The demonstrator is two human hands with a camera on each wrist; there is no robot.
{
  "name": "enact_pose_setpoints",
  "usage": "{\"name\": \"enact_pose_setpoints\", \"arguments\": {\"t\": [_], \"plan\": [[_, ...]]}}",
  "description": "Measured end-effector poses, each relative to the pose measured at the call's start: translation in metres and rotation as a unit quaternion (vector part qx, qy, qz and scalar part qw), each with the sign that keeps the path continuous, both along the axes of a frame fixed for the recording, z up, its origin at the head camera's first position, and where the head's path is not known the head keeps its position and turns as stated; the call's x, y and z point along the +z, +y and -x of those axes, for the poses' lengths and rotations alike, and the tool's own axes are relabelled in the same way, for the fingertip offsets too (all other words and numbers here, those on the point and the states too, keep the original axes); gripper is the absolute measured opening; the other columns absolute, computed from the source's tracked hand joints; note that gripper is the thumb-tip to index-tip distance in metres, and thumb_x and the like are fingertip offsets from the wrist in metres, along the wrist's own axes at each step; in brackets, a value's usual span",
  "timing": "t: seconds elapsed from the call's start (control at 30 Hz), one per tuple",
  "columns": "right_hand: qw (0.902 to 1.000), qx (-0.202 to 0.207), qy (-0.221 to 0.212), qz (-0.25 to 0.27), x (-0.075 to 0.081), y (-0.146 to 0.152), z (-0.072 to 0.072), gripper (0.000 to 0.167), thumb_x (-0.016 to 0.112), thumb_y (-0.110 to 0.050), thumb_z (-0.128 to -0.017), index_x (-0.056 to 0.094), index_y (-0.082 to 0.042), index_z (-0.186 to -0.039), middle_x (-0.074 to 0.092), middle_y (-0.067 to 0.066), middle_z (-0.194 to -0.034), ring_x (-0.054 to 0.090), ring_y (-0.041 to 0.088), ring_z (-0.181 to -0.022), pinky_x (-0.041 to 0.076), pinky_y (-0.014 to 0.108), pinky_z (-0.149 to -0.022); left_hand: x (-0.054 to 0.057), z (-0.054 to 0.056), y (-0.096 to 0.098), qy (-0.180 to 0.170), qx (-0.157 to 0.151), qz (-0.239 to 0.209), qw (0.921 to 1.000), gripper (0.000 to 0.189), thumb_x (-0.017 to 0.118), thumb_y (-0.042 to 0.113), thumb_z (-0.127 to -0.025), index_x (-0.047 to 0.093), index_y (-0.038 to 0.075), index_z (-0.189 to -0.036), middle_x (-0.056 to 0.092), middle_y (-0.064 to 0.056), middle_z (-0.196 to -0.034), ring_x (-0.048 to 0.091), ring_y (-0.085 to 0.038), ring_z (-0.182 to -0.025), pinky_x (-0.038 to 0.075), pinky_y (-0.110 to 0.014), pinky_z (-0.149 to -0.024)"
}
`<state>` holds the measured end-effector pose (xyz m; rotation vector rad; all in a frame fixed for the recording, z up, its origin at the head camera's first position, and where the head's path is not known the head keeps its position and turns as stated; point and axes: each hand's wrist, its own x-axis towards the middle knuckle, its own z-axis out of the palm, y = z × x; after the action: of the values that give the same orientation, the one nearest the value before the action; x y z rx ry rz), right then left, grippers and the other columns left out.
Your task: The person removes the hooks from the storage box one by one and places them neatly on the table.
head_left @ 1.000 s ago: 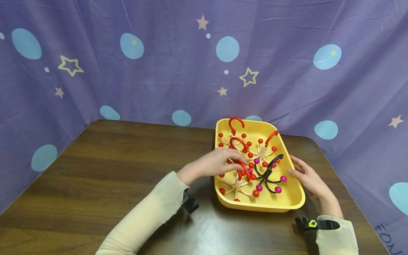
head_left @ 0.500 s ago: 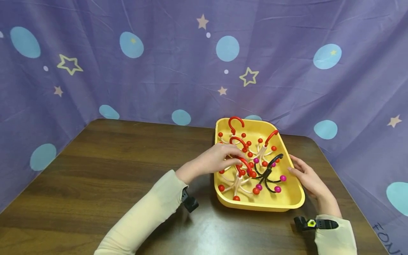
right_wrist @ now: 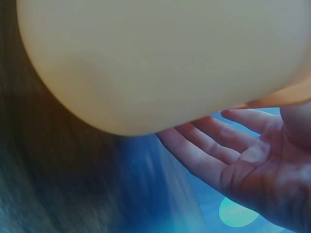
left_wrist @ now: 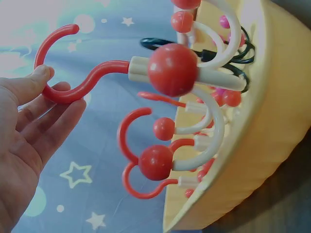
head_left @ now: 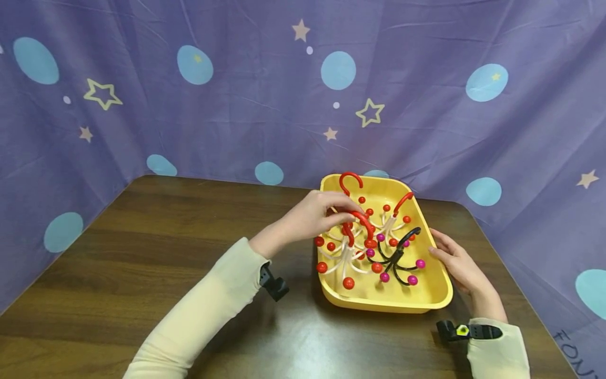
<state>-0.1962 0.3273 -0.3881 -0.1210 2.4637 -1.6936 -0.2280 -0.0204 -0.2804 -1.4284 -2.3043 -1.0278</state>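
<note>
My left hand [head_left: 314, 215] pinches the red hook [left_wrist: 63, 94] of a multi-arm hanger [head_left: 347, 255] between thumb and fingers. Its several curved white arms end in red balls [left_wrist: 173, 69]. This hanger hangs upright above the near left part of a yellow tray [head_left: 383, 304]. My right hand [head_left: 464, 266] holds the tray's right side, its thumb over the rim and its fingers along the outer wall. In the right wrist view those fingers [right_wrist: 209, 145] show beside the tray wall, mostly unbent; the wall hides their tips.
Other red-hooked hangers [head_left: 389, 226] stand in the tray, partly hidden by the left hand. A black hanger [head_left: 396, 258] with pink balls stands among them, close to the lifted one. Brown table [head_left: 180, 252] spreads left of the tray; a purple patterned curtain [head_left: 265, 121] hangs behind.
My left hand has risen and shifted slightly left, and the red-hooked hanger has come up with it from the tray floor. The right hand has kept its place on the tray.
</note>
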Motion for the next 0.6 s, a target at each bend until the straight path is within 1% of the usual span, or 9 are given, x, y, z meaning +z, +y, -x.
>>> {"name": "enact_pose_setpoints", "arguments": {"t": [0.13, 0.23, 0.37, 0.43, 0.5, 0.6], "plan": [[0.9994, -0.01, 0.013, -0.031, 0.001, 0.0, 0.0, 0.059, 0.045, -0.021, -0.096, 0.016, -0.002, -0.144, 0.036, 0.035, -0.131, 0.059, 0.006, -0.091, 0.053, 0.033, -0.074, 0.007, 0.002, -0.009, -0.015, 0.024, -0.016, 0.9995, 0.017, 0.063, 0.017, -0.085, 0.07, 0.012, -0.101, 0.068, 0.004, -0.093, 0.053, -0.003, -0.074, 0.045, -0.02, -0.064], [0.9981, -0.012, 0.02, -0.057, 0.003, 0.0, 0.0, 0.058, 0.046, -0.018, -0.095, 0.018, -0.002, -0.143, 0.037, 0.034, -0.131, 0.058, 0.015, -0.097, 0.053, 0.034, -0.075, 0.01, 0.004, -0.016, -0.024, 0.044, -0.026, 0.9984, 0.016, 0.064, 0.016, -0.084, 0.07, 0.012, -0.099, 0.067, 0.004, -0.093, 0.053, -0.004, -0.072, 0.045, -0.02, -0.063], [0.9972, -0.005, 0.019, -0.073, 0.007, -0.002, -0.002, 0.058, 0.045, -0.012, -0.094, 0.017, 0.0, -0.144, 0.035, 0.035, -0.133, 0.052, 0.033, -0.109, 0.052, 0.036, -0.079, 0.009, 0.007, -0.024, -0.023, 0.076, -0.04, 0.996, 0.015, 0.065, 0.017, -0.084, 0.069, 0.014, -0.098, 0.066, 0.006, -0.088, 0.051, -0.005, -0.069, 0.044, -0.021, -0.062], [0.9968, -0.004, 0.018, -0.077, 0.008, -0.002, -0.002, 0.058, 0.044, -0.01, -0.093, 0.017, 0.0, -0.144, 0.034, 0.035, -0.134, 0.048, 0.039, -0.112, 0.052, 0.036, -0.079, 0.007, 0.008, -0.029, -0.019, 0.093, -0.045, 0.9945, 0.015, 0.065, 0.018, -0.084, 0.069, 0.015, -0.098, 0.065, 0.006, -0.086, 0.05, -0.005, -0.067, 0.043, -0.021, -0.061], [0.9968, -0.003, 0.019, -0.077, 0.009, -0.002, -0.003, 0.059, 0.044, -0.009, -0.093, 0.017, 0.001, -0.144, 0.033, 0.035, -0.134, 0.046, 0.043, -0.114, 0.052, 0.037, -0.08, 0.006, 0.01, -0.033, -0.014, 0.108, -0.05, 0.9928, 0.015, 0.065, 0.018, -0.084, 0.07, 0.015, -0.098, 0.065, 0.004, -0.084, 0.049, -0.006, -0.065, 0.042, -0.022, -0.059], [0.9969, -0.004, 0.018, -0.076, 0.009, -0.001, -0.003, 0.059, 0.045, -0.009, -0.093, 0.017, 0.0, -0.144, 0.033, 0.035, -0.134, 0.045, 0.045, -0.114, 0.052, 0.037, -0.079, 0.005, 0.013, -0.041, -0.012, 0.133, -0.053, 0.9896, 0.015, 0.065, 0.018, -0.084, 0.07, 0.014, -0.098, 0.066, 0.003, -0.086, 0.051, -0.006, -0.065, 0.042, -0.022, -0.059]]}}
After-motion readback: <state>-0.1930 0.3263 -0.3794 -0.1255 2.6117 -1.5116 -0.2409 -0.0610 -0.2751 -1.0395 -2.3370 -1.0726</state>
